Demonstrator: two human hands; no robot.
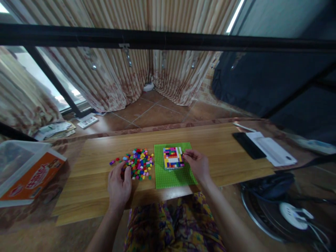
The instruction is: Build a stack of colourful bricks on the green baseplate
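A low, squarish build of multicoloured plastic bricks [172, 160], its top banded with white, sits on a green, studded, square-cornered baseplate [173, 180] on the wood-grain worktop [223, 141]. Its sides roughly follow the baseplate's edges; I cannot tell a long axis. At its right edge, the fingers of the right hand [198, 166] are pinched, their grip unclear; those of the left hand [119, 182] stand parted beside loose coloured bricks [140, 162].

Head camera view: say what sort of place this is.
Probably a room in a home: long striped beige curtains, brown square floor tiles and a wood-grained rectangular tabletop with small multicoloured plastic bricks suggest it.
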